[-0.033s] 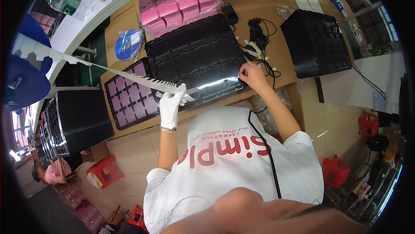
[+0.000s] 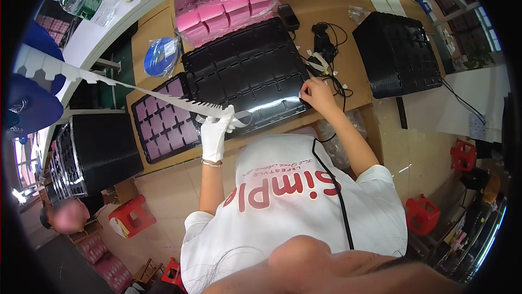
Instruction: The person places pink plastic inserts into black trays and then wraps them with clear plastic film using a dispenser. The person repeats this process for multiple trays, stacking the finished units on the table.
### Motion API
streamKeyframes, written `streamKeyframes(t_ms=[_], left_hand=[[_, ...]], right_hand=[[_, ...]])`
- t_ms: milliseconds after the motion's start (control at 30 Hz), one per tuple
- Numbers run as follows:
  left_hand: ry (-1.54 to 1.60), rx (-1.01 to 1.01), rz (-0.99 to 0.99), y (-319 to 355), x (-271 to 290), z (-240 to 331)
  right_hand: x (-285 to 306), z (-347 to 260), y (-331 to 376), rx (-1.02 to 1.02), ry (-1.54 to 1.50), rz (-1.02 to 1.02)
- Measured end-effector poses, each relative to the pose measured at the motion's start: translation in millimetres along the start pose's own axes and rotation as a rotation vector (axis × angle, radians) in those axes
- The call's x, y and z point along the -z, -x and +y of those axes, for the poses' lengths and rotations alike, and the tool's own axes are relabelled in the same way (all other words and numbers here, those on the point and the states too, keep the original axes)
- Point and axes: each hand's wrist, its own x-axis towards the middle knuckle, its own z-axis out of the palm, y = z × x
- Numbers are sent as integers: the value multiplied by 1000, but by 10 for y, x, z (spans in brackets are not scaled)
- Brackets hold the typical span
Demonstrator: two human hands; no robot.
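My left hand, in a white glove, is closed on a long pale strip with a toothed edge. The strip runs up and left past the table's edge, and its short end loops out beyond my fingers. Under that loop lies the near edge of a large black plastic tray with rows of shallow compartments. My bare right hand is at the tray's near right edge, thumb and fingers pinched together. Whatever is between those fingertips is too small to make out.
Left of the tray lies a smaller black tray with pinkish-purple pieces. Behind are bagged pink foam blocks and a wrapped blue roll. Black tray stacks stand at right and left. Black cables lie beyond my right hand.
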Motion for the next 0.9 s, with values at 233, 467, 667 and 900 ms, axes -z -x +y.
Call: streamKeyframes(t_ms=[233, 467, 667, 900], left_hand=[[25, -5, -15, -12, -46, 7], [-35, -40, 48, -49, 98, -20], [-91, -302, 232, 35, 746, -414], [-65, -185, 349, 464, 1568, -1206]], right_hand=[[78, -28, -35, -50, -15, -78], [271, 191, 183, 67, -386, -153], [324, 1700, 1393, -583, -601, 312], [255, 1972, 1789, -842, 441, -66]])
